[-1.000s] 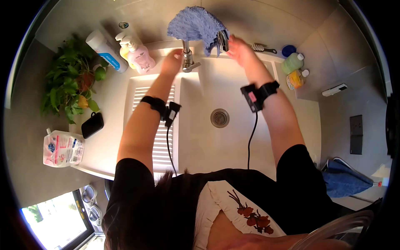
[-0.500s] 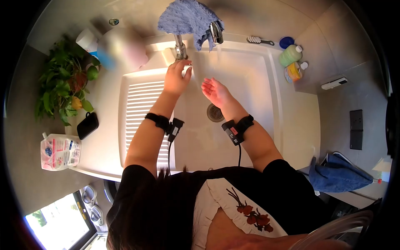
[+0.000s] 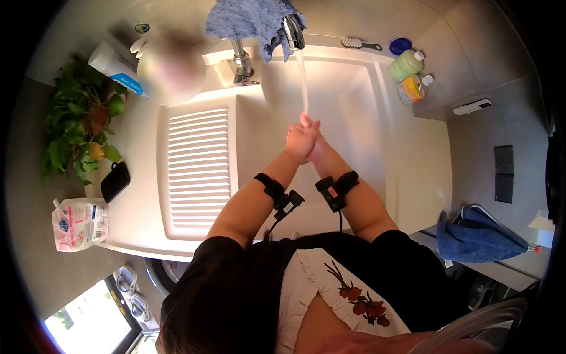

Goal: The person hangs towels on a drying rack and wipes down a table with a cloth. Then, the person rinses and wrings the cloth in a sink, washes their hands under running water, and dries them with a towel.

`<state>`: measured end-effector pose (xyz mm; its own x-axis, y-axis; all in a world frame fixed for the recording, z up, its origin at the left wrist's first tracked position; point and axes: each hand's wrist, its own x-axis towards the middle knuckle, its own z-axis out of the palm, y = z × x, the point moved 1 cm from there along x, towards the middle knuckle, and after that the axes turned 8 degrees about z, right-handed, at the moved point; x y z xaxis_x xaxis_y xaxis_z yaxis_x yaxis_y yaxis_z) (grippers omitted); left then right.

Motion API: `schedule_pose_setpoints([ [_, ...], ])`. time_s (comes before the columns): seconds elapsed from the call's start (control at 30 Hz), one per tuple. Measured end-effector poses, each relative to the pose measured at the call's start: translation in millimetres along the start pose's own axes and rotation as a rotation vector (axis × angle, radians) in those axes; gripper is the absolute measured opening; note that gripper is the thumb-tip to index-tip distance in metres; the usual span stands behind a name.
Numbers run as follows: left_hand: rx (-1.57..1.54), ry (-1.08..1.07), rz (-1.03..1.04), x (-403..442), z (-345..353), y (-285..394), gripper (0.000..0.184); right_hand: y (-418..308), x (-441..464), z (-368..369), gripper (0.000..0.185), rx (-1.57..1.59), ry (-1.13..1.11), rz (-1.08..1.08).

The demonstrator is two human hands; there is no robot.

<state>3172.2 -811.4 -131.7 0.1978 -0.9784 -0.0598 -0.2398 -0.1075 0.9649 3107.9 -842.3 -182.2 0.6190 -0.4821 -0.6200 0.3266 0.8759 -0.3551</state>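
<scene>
Water (image 3: pixel 303 82) runs from the faucet spout (image 3: pixel 293 32) onto my hands, which are clasped together over the sink basin (image 3: pixel 348 106). My left hand (image 3: pixel 299 140) wraps over the right one, its fingers closed on it. My right hand (image 3: pixel 318 146) is pressed against the left, closed with it and partly hidden behind it; which finger lies where is hard to make out. The faucet lever (image 3: pixel 250 83) is left of the spout, apart from both hands. A blue-grey cloth (image 3: pixel 247 20) drapes over the faucet.
Left are a ridged drainboard (image 3: pixel 197 171), a potted plant (image 3: pixel 82 118), a black phone-like object (image 3: pixel 115 182) and a refill pouch (image 3: pixel 81 224). A brush (image 3: pixel 361 43), a green bottle (image 3: pixel 407 65) and a yellow-labelled bottle (image 3: pixel 413 90) line the back right. A blue cloth (image 3: pixel 477 236) hangs right.
My left hand has left the faucet lever and moved right and down onto my right hand. Water now streams clearly from the spout. The view has shifted slightly.
</scene>
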Motion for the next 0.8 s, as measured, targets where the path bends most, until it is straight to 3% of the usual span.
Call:
schedule_pose_setpoints([
  [0.1,-0.553,0.066,-0.247,5.8,-0.6,6.7,0.042,7.0,1.1,-1.3,0.035,-0.129,-0.122,-0.36],
  [0.13,-0.717,0.091,-0.218,9.2,-0.1,6.5,0.042,7.3,-2.8,1.7,0.034,-0.128,-0.144,-0.409],
  [0.2,-1.042,0.142,-0.158,13.2,0.7,5.1,0.042,7.0,-9.6,6.6,0.032,-0.078,-0.149,-0.419],
  [0.3,-1.412,0.296,-0.31,14.0,-0.7,32.3,0.04,8.1,-15.1,12.5,0.03,0.072,-0.085,-0.335],
  [0.4,-1.178,0.183,-0.322,17.4,3.8,3.8,0.035,14.6,-11.9,15.5,0.028,0.148,-0.075,-0.307],
  [0.5,-0.591,0.037,-0.164,12.6,2.7,-2.1,0.033,22.2,-14.8,26.8,0.026,0.211,-0.052,-0.266],
  [0.6,-0.403,-0.107,-0.072,22.9,10.2,-24.9,0.049,15.7,-38.8,51.4,0.027,0.289,-0.04,-0.221],
  [0.7,0.18,-0.198,0.149,19.4,-15.4,1.9,0.037,12.9,-44.6,50.7,0.024,0.267,-0.257,-0.133],
  [0.8,0.537,-0.257,0.216,26.7,-26.6,-12.6,0.032,15.5,-29.3,38.0,0.026,0.305,0.088,-0.251],
])
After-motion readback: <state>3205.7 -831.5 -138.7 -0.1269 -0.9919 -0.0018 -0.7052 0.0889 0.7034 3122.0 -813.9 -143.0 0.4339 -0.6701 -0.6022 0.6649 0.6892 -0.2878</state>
